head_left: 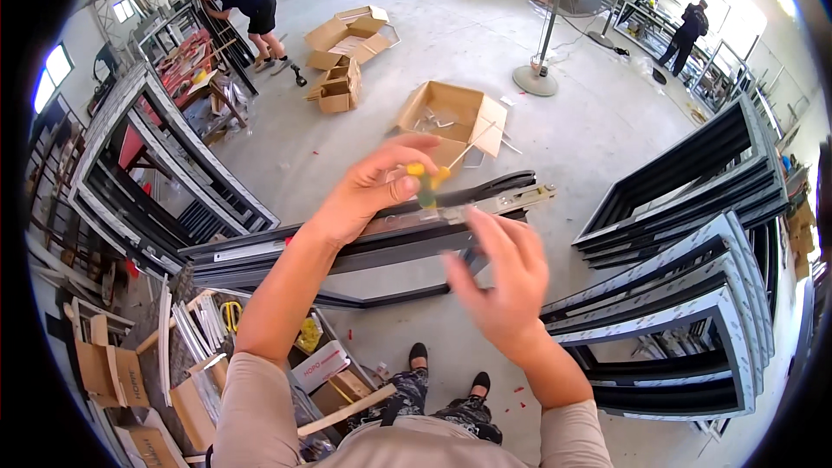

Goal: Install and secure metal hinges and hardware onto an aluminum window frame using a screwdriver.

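Observation:
My left hand [368, 186] is closed around a small tool with a yellow and green handle [425, 192], which looks like a screwdriver and is smeared by motion. The tool is over a dark window-frame profile [381, 251] lying crosswise in front of me. A silvery metal hardware strip [520, 199] lies along the profile's right end. Just below that strip hovers my right hand [507, 282], blurred, its thumb and fingers apart and nothing visible in them. A small dark thing [473, 258] shows behind its thumb; I cannot make out what it is.
An open cardboard box [442, 108] stands on the floor beyond the profile. Dark frames lean on the left [160, 169] and are stacked on the right [659, 338]. Beside my left arm are metal strips [195, 334] and yellow-handled scissors [230, 315]. Farther off are a fan [546, 35] and two people.

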A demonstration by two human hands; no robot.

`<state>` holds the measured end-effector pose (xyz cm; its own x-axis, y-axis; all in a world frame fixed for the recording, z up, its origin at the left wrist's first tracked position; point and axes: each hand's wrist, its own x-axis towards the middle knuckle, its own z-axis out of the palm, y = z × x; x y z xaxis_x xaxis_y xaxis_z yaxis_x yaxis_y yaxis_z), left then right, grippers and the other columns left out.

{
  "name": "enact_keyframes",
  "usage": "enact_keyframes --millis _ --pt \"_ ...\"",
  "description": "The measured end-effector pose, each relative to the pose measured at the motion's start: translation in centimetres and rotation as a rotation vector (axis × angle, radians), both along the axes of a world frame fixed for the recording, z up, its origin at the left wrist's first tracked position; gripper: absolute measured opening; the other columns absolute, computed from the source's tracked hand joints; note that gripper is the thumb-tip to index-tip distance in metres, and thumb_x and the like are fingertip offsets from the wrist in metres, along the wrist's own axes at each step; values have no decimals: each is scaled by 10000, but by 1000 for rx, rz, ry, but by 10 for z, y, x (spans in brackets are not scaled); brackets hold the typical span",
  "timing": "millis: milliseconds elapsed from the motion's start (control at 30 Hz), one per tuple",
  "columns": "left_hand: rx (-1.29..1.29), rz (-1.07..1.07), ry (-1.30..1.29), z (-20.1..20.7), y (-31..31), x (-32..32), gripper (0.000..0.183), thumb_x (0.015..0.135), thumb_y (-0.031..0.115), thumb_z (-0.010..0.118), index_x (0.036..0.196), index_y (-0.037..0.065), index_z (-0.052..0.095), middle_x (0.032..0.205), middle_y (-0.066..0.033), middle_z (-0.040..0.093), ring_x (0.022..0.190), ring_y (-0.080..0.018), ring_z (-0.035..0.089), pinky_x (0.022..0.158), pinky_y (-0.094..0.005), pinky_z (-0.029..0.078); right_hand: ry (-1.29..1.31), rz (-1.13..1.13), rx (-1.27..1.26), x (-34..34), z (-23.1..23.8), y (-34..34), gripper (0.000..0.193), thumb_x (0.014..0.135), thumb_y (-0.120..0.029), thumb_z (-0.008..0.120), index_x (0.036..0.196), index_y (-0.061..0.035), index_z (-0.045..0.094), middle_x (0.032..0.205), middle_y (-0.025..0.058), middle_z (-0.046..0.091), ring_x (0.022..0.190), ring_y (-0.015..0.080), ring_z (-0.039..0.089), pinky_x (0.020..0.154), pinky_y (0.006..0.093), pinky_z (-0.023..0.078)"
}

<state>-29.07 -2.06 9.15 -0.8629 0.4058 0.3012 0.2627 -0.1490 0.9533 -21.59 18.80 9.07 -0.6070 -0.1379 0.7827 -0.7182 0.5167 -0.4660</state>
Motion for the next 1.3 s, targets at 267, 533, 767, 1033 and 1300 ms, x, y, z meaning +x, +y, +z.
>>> enact_keyframes --millis 267,533,767,1033,1300 --pt "45 -84 -184 14 -11 -17 321 790 186 767 1077 77 674 1486 -82 401 1142 -176 537 951 -325 450 -206 -83 40 -41 7 -72 771 670 -128 817 1359 -85 474 1017 93 638 863 294 621 713 381 499" --pt "-70 -230 71 10 -13 -41 427 824 356 756 1107 53 654 1472 -137 390 1321 -246 403 1078 -419 330 -117 -132 -203 -61 -16 -55 370 712 -101 725 1047 -72 571 905 99 612 796 313 607 660 385 508" --pt "-252 124 102 3 -6 -41 690 782 533 745 1269 99 518 1416 -145 418 1329 -277 407 1067 -452 366 80 -254 -499 -17 -54 25 341 719 -5 731 1014 -25 560 965 166 629 815 267 637 717 349 529" --pt "-1102 202 586 16 46 -63 665 704 344 829 1287 124 597 1339 -154 501 1204 -314 521 997 -381 426 -435 -245 -1080 25 -127 91 331 862 71 531 1163 -28 436 1008 183 624 885 221 644 744 334 546" --pt "-1087 261 676 11 50 -68 582 711 264 828 1232 120 611 1183 -68 590 1019 -221 594 905 -307 465 -722 -280 -1265 43 -201 101 196 883 50 542 981 -52 405 910 123 585 748 148 574 664 278 509"
